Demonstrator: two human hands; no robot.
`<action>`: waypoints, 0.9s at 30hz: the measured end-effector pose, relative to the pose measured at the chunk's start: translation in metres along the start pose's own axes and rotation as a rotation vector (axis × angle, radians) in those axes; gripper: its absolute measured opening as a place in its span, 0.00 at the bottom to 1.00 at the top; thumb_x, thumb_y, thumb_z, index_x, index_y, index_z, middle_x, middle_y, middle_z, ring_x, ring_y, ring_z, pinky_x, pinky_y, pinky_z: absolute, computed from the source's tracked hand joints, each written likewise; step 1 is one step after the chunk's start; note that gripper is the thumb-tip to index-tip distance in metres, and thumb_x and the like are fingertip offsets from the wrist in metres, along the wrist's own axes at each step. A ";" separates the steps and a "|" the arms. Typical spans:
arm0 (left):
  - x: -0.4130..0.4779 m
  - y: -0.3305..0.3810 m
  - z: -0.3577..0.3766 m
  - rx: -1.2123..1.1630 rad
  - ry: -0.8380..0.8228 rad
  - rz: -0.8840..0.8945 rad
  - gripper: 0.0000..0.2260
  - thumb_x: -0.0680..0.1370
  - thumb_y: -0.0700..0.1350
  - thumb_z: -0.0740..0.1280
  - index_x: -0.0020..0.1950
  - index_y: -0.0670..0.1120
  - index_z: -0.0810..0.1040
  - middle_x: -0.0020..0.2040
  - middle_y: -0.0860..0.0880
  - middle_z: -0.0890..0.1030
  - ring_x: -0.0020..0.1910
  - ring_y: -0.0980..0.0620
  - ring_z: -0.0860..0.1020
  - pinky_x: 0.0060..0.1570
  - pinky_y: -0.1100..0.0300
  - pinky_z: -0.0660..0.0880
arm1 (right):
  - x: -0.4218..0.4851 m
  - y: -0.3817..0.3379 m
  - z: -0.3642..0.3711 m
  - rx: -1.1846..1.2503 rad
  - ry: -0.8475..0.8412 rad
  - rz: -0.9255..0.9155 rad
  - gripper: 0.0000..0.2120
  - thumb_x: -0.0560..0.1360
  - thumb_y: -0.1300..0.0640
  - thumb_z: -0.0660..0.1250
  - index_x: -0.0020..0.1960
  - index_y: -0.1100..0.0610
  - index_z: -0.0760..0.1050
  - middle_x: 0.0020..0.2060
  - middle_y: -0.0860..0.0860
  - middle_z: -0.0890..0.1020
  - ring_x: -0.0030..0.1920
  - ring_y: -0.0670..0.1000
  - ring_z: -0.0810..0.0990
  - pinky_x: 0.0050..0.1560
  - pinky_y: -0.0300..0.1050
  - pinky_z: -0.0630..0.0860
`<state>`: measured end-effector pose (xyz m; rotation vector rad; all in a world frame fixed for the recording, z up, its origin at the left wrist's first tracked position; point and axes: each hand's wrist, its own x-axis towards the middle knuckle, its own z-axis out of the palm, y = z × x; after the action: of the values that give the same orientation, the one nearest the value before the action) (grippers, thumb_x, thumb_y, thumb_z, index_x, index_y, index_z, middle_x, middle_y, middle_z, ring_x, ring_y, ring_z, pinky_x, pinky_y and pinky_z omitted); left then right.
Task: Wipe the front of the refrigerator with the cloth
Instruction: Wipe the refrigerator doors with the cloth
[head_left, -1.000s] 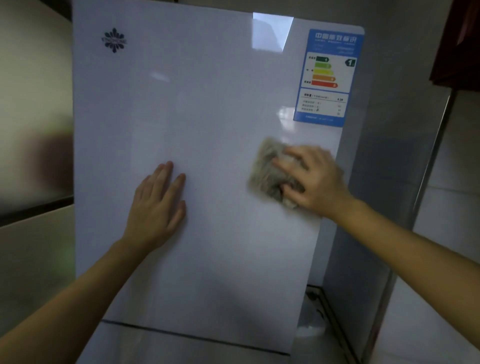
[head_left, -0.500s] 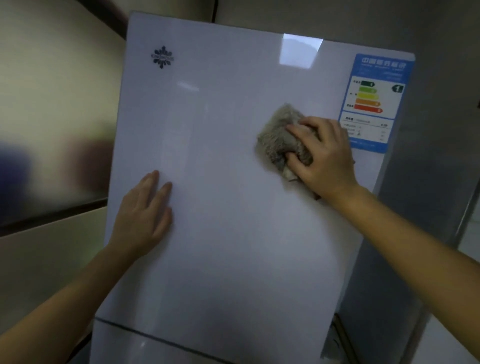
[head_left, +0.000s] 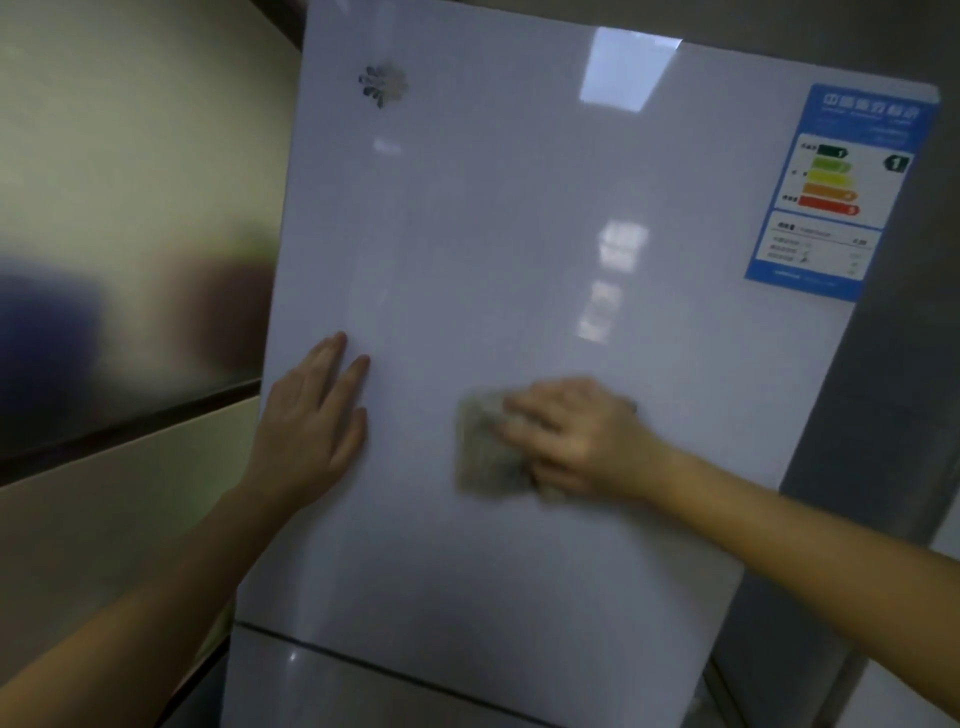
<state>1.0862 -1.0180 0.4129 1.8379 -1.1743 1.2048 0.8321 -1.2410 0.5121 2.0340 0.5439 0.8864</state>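
The glossy white refrigerator door (head_left: 519, 234) fills most of the view. My right hand (head_left: 576, 436) presses a grey-beige cloth (head_left: 483, 457) flat against the door, a little below its middle; both are blurred. My left hand (head_left: 311, 426) lies flat on the door near its left edge, fingers together and pointing up, holding nothing. A dark seam (head_left: 395, 670) separates the upper door from a lower one.
A blue energy label (head_left: 841, 192) is stuck at the door's upper right and a small flower logo (head_left: 383, 85) at its upper left. A shiny beige wall panel (head_left: 114, 260) stands to the left, a grey wall (head_left: 893, 415) to the right.
My right hand has swept the cloth down and to the left, from beside the energy label to below the door's middle. My left hand stays flat on the door. The view has shifted.
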 end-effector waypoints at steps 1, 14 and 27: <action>0.000 -0.002 0.000 0.002 0.001 0.009 0.25 0.80 0.52 0.57 0.75 0.42 0.68 0.78 0.38 0.64 0.76 0.38 0.65 0.69 0.46 0.66 | 0.015 0.020 -0.008 -0.044 0.046 0.092 0.20 0.79 0.47 0.65 0.65 0.57 0.81 0.59 0.60 0.83 0.55 0.63 0.83 0.54 0.54 0.77; -0.018 -0.039 -0.003 -0.037 0.012 0.036 0.24 0.80 0.51 0.58 0.74 0.42 0.70 0.77 0.37 0.65 0.75 0.38 0.66 0.70 0.47 0.65 | 0.049 -0.047 0.029 0.033 -0.054 0.001 0.17 0.78 0.49 0.67 0.63 0.54 0.81 0.59 0.57 0.83 0.56 0.60 0.82 0.54 0.52 0.77; -0.033 -0.059 0.004 -0.074 -0.023 0.078 0.25 0.81 0.53 0.57 0.75 0.42 0.69 0.77 0.37 0.64 0.76 0.38 0.65 0.72 0.45 0.64 | 0.148 0.020 0.002 -0.073 0.158 0.567 0.23 0.73 0.50 0.72 0.66 0.56 0.79 0.62 0.58 0.79 0.61 0.61 0.77 0.57 0.53 0.71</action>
<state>1.1359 -0.9869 0.3785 1.7704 -1.2971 1.1699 0.9325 -1.1580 0.5859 2.0926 0.0011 1.3840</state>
